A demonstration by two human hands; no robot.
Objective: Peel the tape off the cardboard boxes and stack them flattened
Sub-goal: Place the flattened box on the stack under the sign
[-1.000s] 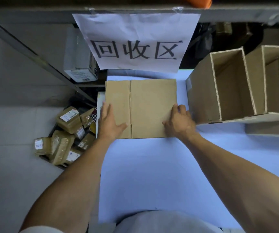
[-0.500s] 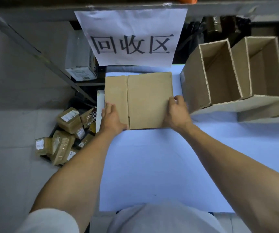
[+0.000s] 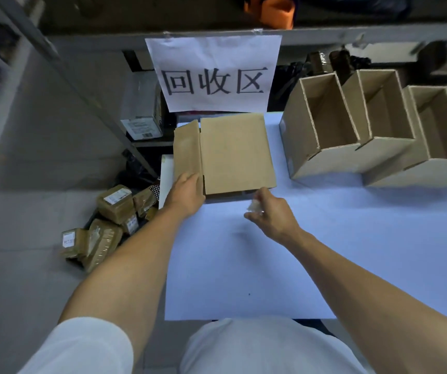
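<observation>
A flattened cardboard box lies on the white table, below the paper sign, with more flat cardboard under it. Its narrow left flap stands slightly raised. My left hand rests on the near end of that flap, fingers fairly straight. My right hand hovers just off the box's near right corner, apart from it. It pinches a small pale, clear scrap of tape, which is blurred. Three open boxes stand at the right.
A paper sign hangs from the shelf edge behind the flat box. Several taped brown parcels lie on the floor to the left. A slanted metal shelf post runs beside the table. An orange object sits on the shelf.
My right hand has come off the flat box's right edge and drawn back, now pinching a scrap of tape. My left hand has slid to the flap's near end.
</observation>
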